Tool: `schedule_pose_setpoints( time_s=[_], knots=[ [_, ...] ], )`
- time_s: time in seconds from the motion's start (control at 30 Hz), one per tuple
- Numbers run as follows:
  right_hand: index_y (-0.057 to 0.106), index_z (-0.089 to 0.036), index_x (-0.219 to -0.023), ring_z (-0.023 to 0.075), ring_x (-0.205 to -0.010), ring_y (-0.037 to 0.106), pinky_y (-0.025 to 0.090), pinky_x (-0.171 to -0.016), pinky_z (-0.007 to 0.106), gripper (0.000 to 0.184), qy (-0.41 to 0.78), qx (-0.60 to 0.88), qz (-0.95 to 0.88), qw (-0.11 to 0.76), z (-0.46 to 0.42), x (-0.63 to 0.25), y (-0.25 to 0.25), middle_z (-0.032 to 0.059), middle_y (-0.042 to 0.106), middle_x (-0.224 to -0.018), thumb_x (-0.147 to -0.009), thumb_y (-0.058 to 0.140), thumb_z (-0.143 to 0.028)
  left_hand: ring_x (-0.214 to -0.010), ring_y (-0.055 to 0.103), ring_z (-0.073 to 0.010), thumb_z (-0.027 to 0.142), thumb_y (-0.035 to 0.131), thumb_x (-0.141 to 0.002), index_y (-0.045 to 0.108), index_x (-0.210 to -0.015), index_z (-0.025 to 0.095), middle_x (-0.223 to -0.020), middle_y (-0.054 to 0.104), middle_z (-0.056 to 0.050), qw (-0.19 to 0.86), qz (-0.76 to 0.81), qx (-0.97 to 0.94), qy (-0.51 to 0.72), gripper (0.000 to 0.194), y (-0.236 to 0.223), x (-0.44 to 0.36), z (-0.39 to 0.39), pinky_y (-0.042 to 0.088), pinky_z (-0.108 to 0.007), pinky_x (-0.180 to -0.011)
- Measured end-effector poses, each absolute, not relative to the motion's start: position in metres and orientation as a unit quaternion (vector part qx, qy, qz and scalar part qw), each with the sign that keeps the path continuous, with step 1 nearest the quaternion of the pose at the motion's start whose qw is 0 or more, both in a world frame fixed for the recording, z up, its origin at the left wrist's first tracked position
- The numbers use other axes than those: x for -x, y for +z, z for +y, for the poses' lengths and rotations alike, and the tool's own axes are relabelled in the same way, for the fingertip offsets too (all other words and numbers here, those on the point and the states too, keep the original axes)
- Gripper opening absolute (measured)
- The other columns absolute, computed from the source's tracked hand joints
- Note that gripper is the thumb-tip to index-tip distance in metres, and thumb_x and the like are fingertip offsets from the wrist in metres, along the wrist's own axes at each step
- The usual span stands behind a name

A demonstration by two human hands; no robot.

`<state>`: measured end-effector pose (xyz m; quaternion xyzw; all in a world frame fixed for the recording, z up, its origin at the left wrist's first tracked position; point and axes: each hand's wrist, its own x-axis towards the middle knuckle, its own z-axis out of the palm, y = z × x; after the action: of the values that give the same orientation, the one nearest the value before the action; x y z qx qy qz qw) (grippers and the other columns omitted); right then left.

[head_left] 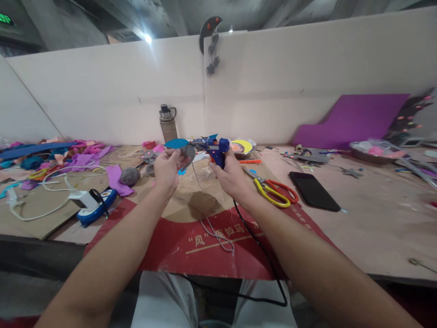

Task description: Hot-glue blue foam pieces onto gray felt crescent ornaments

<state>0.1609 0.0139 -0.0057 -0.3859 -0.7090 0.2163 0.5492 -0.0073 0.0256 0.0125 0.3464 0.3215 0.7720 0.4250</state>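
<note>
My right hand (231, 176) is wrapped round the handle of a blue glue gun (217, 148), whose nozzle points left. Its black cord (259, 255) runs down off the table's front edge. My left hand (168, 168) pinches a grey felt disc (188, 152) with a blue felt piece (176, 143) on top, held just left of the gun's nozzle. A grey string (215, 230) hangs from the disc onto the red-printed cardboard (191, 246) below both hands.
Yellow and red scissors (271, 189) and a black phone (313, 190) lie right of my hands. Felt scraps (78, 157), a white cable (51, 187), a blue device (95, 207) and a grey yarn ball (130, 176) lie left. A bottle (168, 123) stands behind; purple foam sheet (351, 119) leans far right.
</note>
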Motion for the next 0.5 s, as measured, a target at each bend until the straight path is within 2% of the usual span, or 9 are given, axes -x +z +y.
schedule_pose_setpoints(
  time_s=[0.17, 0.37, 0.5],
  knots=[
    [0.046, -0.020, -0.127, 0.0245, -0.103, 0.060, 0.048, -0.097, 0.045, 0.044, 0.215, 0.372, -0.709, 0.559, 0.009, -0.160, -0.002, 0.0110, 0.062, -0.117, -0.083, 0.053, -0.018, -0.056, 0.059, -0.0099, 0.007, 0.064, -0.077, 0.050, -0.063, 0.017, -0.060, 0.059, 0.002, 0.423, 0.324, -0.349, 0.771, 0.022, 0.011, 0.008, 0.027, 0.057, -0.027, -0.069],
    [0.049, -0.023, -0.123, 0.0257, -0.106, 0.061, 0.050, -0.096, 0.047, 0.037, 0.241, 0.377, -0.709, 0.545, 0.002, -0.156, 0.000, 0.0090, 0.064, -0.111, -0.086, 0.053, -0.021, -0.052, 0.054, -0.0089, 0.008, 0.066, -0.076, 0.049, -0.062, 0.018, -0.054, 0.052, 0.005, 0.414, 0.332, -0.353, 0.771, 0.024, 0.012, 0.007, 0.025, 0.058, -0.029, -0.069],
    [0.048, -0.022, -0.121, 0.0269, -0.110, 0.060, 0.050, -0.097, 0.050, 0.036, 0.245, 0.367, -0.704, 0.557, 0.003, -0.156, -0.001, 0.0088, 0.064, -0.106, -0.085, 0.053, -0.021, -0.054, 0.056, -0.0099, 0.010, 0.066, -0.074, 0.050, -0.064, 0.017, -0.058, 0.058, 0.003, 0.405, 0.336, -0.351, 0.775, 0.020, 0.011, 0.007, 0.028, 0.058, -0.031, -0.068]
  ],
)
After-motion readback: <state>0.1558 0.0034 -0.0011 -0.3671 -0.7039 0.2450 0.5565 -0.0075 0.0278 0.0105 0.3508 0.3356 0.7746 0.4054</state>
